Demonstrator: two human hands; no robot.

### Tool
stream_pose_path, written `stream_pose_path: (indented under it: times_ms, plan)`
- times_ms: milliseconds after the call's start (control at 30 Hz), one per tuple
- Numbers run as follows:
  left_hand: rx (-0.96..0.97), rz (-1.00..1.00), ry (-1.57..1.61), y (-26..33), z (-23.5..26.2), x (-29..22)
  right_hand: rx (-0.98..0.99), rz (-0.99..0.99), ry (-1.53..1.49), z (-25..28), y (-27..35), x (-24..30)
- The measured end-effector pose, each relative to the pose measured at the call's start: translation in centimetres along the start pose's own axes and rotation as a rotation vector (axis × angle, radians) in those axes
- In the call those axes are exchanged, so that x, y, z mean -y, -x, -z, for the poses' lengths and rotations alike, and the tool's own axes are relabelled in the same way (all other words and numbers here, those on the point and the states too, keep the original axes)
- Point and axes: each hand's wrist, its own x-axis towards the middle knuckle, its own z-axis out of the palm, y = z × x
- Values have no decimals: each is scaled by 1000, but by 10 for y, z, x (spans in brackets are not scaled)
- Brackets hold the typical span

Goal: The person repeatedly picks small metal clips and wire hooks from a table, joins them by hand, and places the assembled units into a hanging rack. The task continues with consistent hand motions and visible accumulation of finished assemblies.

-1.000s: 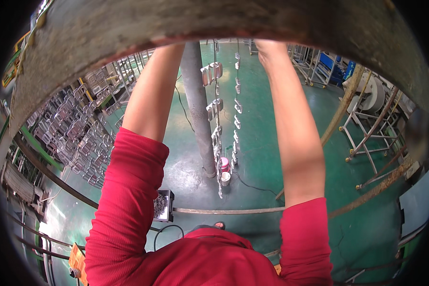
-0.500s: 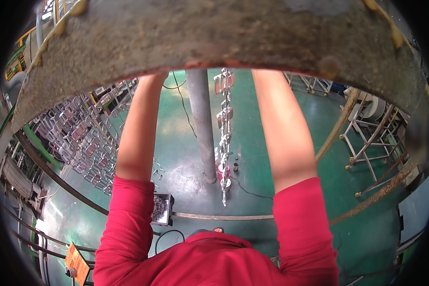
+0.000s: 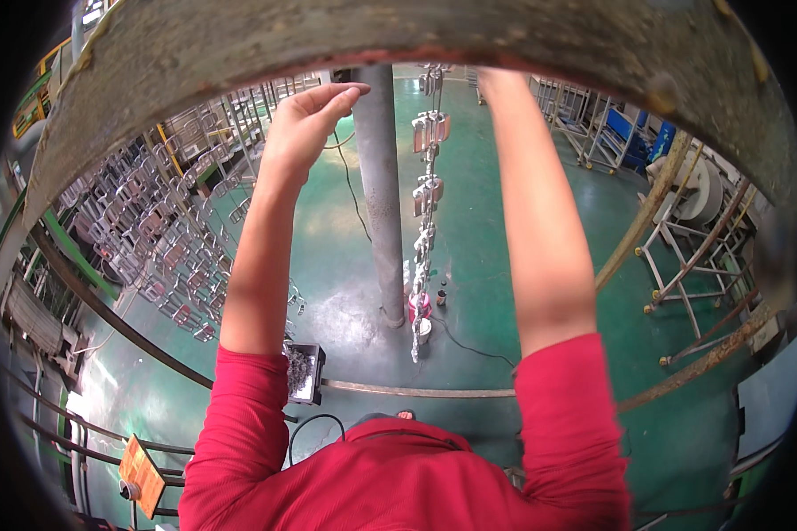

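Observation:
My left hand (image 3: 308, 128) is raised at the upper middle, thumb and fingers pressed together in a pinch beside a grey post. Whatever sits between the fingertips, if anything, is too small to make out. My right hand (image 3: 498, 81) reaches up on the other side; a rough brown curved band (image 3: 398, 31) close overhead hides its fingers. Between my arms hangs a strand of shiny metal pieces (image 3: 429, 133), small flat rectangular parts strung one below another. Its upper end passes behind the band. Neither hand visibly touches the strand.
Left of me hang many strands of metal parts (image 3: 164, 239). A grey post (image 3: 376, 177) stands ahead. Below are a black bin of small pieces (image 3: 314, 376) and a pink bucket (image 3: 419, 307). Wheeled frames (image 3: 695, 265) stand right. A curved rail (image 3: 416, 390) crosses before me.
My left hand has come into view from behind the band, pinched. The view has tilted up, so the band covers less and more of the strand shows. The right hand stays mostly hidden.

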Motion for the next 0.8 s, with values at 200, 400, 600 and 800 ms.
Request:
stream_pose_path:
  times_ms: [200,400,600,800]
  plan:
    - [-72,-746,-701,15,2,43,162,-51,-185,24,68,47]
    - [-86,-758,-678,17,1,51,184,-73,-33,30,47,33]
    - [-137,-725,-720,35,9,54,172,-61,120,27,17,10]
    - [-175,-707,-725,56,18,67,123,-23,264,19,-8,-15]
